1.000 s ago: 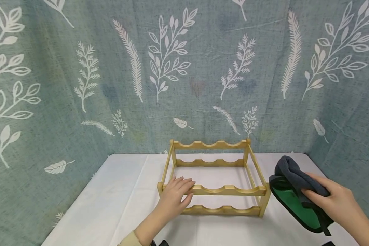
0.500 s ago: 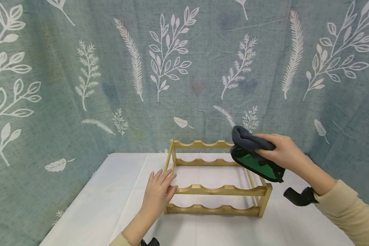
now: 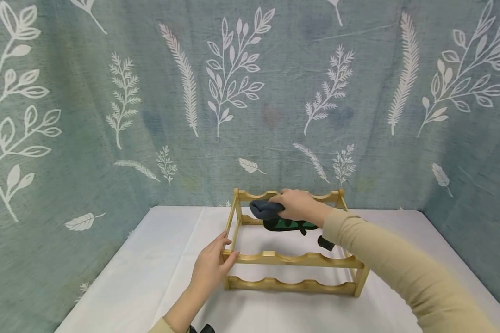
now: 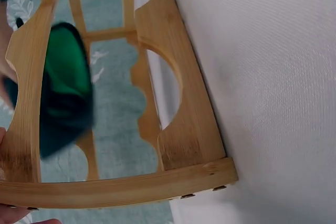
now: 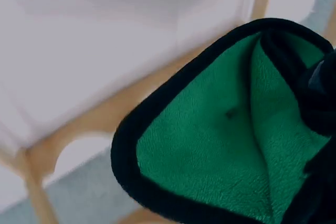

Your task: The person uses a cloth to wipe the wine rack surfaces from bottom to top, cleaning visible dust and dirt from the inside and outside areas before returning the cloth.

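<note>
A light wooden rack [image 3: 293, 259] with scalloped rails stands on the white table. My left hand [image 3: 210, 261] grips its near left corner, thumb by the front top rail and fingers at the left side rail. In my right hand [image 3: 300, 206] is a bunched cleaning cloth [image 3: 265, 209], dark grey-blue on one side and green with a black edge on the other. That hand reaches over the rack to its back top rail, where the cloth overlaps the rail. The right wrist view has the green side of the cloth [image 5: 205, 150] hanging spread, with the rack behind it.
A white cloth covers the table [image 3: 158, 259]. Close behind the rack hangs a grey-green curtain [image 3: 271, 111] with white leaf prints, which also closes off both sides. A black device [image 3: 326, 243] sits at the right wrist, low within the rack's outline.
My right hand has carried the cloth from the right of the rack leftward and away, to the back rail. The left hand has slid left along the front rail to the corner.
</note>
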`<state>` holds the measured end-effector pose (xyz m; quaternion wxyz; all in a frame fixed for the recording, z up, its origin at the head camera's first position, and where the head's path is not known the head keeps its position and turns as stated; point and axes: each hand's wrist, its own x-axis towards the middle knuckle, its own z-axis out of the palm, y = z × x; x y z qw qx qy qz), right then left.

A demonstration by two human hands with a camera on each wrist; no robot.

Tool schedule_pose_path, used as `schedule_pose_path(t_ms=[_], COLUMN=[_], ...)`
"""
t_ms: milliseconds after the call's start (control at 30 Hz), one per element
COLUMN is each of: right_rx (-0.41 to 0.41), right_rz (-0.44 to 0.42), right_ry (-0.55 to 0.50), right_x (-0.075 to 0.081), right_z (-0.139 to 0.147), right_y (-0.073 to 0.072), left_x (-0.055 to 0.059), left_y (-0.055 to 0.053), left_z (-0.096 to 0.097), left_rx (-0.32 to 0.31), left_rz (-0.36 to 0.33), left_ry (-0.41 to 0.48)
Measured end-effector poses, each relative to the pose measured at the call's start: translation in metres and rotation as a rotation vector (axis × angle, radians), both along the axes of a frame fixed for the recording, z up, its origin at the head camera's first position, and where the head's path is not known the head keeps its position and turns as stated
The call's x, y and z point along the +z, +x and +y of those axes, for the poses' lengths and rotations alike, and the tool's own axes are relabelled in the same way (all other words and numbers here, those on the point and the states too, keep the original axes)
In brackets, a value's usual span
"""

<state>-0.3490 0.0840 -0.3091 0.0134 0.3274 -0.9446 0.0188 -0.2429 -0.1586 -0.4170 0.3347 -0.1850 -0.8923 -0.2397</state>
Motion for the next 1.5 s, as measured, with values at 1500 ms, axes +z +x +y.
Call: schedule_pose_path(t_ms=[1500], right_rx=[0.045], right_rz=[-0.207], right_ry=[0.210], right_x=[-0.075], right_z=[0.033], right_y=[-0.071], left_x=[-0.002], left_y=[0.000], left_z=[0.000], left_rx=[0.032], left_rz=[0.071], left_ry=[0.005])
